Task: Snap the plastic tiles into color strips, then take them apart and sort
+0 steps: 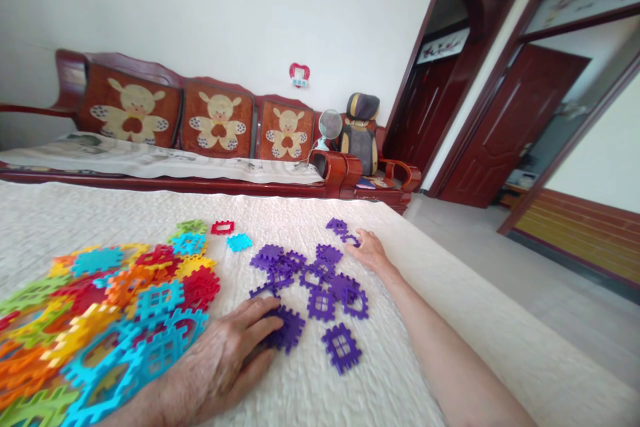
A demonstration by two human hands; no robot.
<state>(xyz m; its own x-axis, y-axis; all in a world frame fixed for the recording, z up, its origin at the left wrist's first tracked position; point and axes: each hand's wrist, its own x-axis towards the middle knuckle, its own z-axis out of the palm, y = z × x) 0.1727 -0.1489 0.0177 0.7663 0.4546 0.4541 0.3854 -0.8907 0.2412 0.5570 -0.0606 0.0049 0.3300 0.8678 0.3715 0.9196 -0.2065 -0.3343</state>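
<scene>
Several purple notched interlocking plastic pieces [321, 303] lie loosely grouped on the cream cover, some solid and some with window-like openings. My left hand [235, 347] rests at the near left of this group. Its fingers are stretched out, lying over a solid purple piece [290, 329] and partly hiding it. Farther off, my right hand [369, 250] has thumb and fingers around the edge of a small purple piece [350, 239]. Another purple piece [337, 225] lies just beyond that one.
A heap of mixed red, orange, yellow, green and blue pieces [160, 300] spreads across the left. A red frame piece [223, 227] and a light blue piece [239, 242] lie apart behind. Beyond the covered surface [400, 233] stands a wooden sofa [343, 170] with bear cushions.
</scene>
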